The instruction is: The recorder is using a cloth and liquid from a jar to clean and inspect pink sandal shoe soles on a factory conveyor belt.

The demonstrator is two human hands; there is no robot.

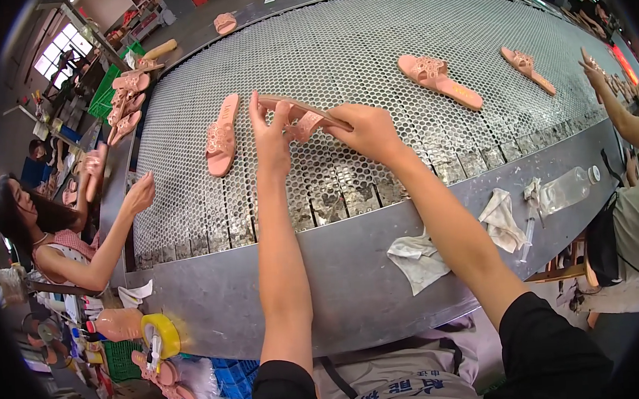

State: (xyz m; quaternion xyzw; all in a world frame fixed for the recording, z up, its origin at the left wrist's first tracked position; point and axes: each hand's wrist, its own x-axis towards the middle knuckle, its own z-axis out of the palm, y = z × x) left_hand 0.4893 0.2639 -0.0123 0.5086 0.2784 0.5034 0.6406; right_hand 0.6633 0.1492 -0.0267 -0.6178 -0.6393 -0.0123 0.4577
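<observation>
Above the perforated metal conveyor, a pink slide sandal (301, 116) is held on its side between my two hands, its cut-out strap facing down toward me. My left hand (271, 140) pinches one end of it, fingers pointing up. At the other end, my right hand (366, 131) is wrapped round the sole. Just left of my left hand, another pink sandal (223, 136) lies on the mesh with its strap end toward me. Two more sandals rest farther right, a nearer one (440, 82) and a farther one (528, 70).
The conveyor (310, 46) has a grey metal ledge (338, 271) bearing white rags (420, 259), a syringe (528, 239) and a clear bottle (569, 190). At left, a person (66, 237) handles a sandal beside a sandal pile (127, 101). Another person (629, 180) sits at right. Yellow tape (161, 336) sits lower left.
</observation>
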